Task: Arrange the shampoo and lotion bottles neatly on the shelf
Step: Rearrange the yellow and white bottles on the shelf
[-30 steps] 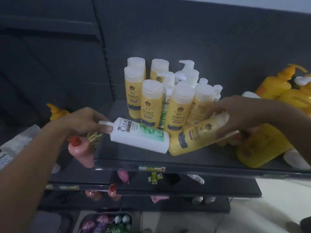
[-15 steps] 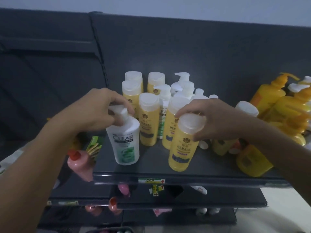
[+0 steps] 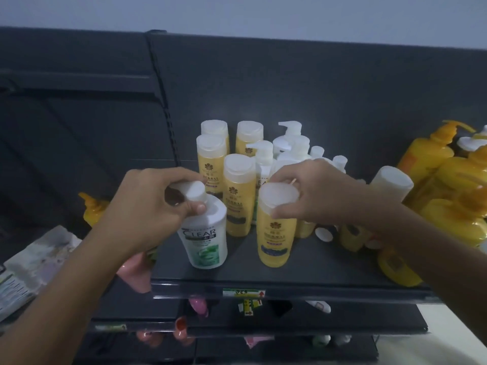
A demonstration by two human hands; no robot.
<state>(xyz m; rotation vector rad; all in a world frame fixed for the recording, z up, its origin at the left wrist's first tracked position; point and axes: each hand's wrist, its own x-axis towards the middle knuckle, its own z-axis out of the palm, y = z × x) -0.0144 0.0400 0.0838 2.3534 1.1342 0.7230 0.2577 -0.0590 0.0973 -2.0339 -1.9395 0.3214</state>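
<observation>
A white Clear shampoo bottle (image 3: 204,242) with a green label stands upright near the front of the dark shelf (image 3: 303,275). My left hand (image 3: 150,206) grips its white cap from the left. Beside it on the right stands a yellow Herbal bottle (image 3: 275,233), and my right hand (image 3: 313,192) pinches its white cap. Behind them several yellow Herbal bottles (image 3: 238,196) and white pump bottles (image 3: 290,140) stand in rows.
Large yellow pump bottles (image 3: 432,154) crowd the shelf's right end, some lying on their sides (image 3: 398,267). A pink bottle (image 3: 135,272) and a yellow one (image 3: 92,209) sit to the left, below my left arm. Lower shelves (image 3: 290,325) hold more items.
A second ago both bottles lay on their sides; I stood them upright at the shelf front. Since half a second ago they have barely moved, and the camera has come closer.
</observation>
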